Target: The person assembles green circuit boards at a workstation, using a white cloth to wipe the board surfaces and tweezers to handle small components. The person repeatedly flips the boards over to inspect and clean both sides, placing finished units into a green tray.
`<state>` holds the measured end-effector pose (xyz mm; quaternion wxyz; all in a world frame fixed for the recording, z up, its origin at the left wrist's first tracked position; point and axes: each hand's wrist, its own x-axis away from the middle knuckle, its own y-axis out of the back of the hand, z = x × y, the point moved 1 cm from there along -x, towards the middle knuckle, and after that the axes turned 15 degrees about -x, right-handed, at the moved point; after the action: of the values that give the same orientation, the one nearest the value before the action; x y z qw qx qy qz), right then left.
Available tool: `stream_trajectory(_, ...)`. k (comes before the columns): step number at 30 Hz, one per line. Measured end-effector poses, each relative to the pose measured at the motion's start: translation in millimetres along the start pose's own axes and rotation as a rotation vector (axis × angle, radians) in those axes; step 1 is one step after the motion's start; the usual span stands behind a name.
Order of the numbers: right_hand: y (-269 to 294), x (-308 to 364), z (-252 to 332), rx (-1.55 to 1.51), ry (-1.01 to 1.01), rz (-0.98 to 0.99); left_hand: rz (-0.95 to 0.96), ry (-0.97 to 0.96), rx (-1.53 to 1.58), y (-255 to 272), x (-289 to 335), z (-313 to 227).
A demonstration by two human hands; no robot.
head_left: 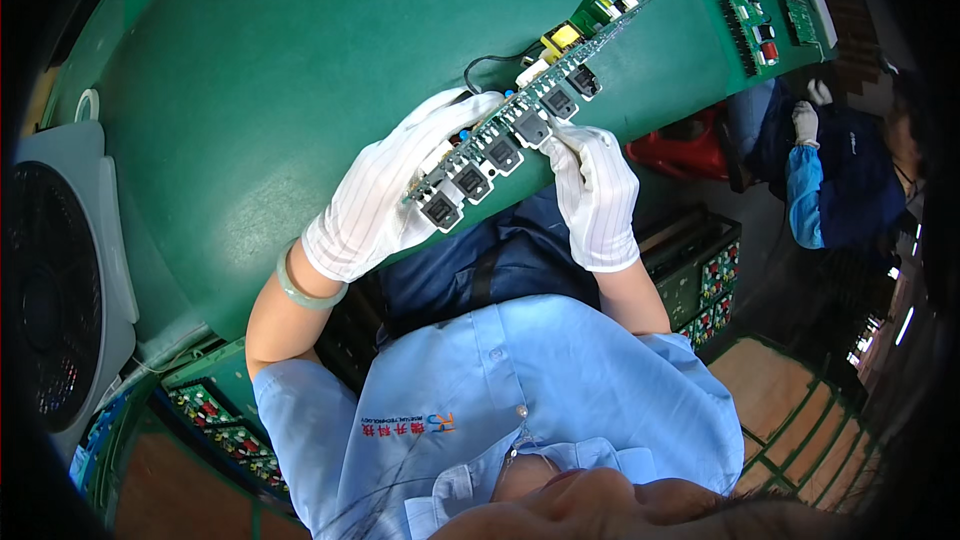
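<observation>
A long green circuit board [478, 145] is held tilted above the table, running from lower left to upper right. Several black square sockets with white surrounds [501, 153] line the side facing me, while a yellow transformer [563, 37] and a black wire [485, 59] show on its far side. My gloved left hand [370, 195] is closed around the board's lower left part; some of its fingers are hidden behind it. At the middle of the row, the bent fingers of my gloved right hand [600, 185] press together against the board's near edge beside a socket.
Beneath my hands spreads a green tabletop [250, 70]. A grey fan [60, 270] stands at left. More populated boards [745, 10] lie at the far right, others in racks [715, 280] below. Another person's gloved hand [806, 123] is at right, near a red stool [685, 155].
</observation>
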<state>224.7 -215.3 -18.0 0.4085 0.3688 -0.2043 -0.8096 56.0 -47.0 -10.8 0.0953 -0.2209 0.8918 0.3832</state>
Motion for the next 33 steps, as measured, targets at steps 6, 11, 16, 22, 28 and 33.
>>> stream_trajectory(6, 0.1, -1.8, 0.2, 0.035, 0.024, 0.011, -0.010, -0.015, -0.022, -1.2, 1.0, 1.5)
stream_trajectory(11, -1.6, -1.3, 2.3, 0.040, 0.033, 0.012, -0.003, 0.010, -0.009, 2.3, 2.4, -0.4)
stream_trajectory(16, 1.1, -4.4, 3.4, 0.026, -0.012, -0.037, 0.080, 0.196, 0.151, 4.3, -3.0, -12.1)
stream_trajectory(22, -0.9, 4.8, -6.5, 0.075, -0.002, -0.022, 0.039, 0.091, -0.057, 4.4, -1.5, -11.1)
stream_trajectory(28, 2.1, 4.8, -7.1, 0.057, -0.044, 0.007, 0.056, 0.130, -0.004, 0.2, -4.1, -7.9)
stream_trajectory(33, -0.6, 5.7, -7.4, 0.042, -0.054, -0.005, 0.068, 0.175, 0.022, -1.6, -0.5, -5.8)
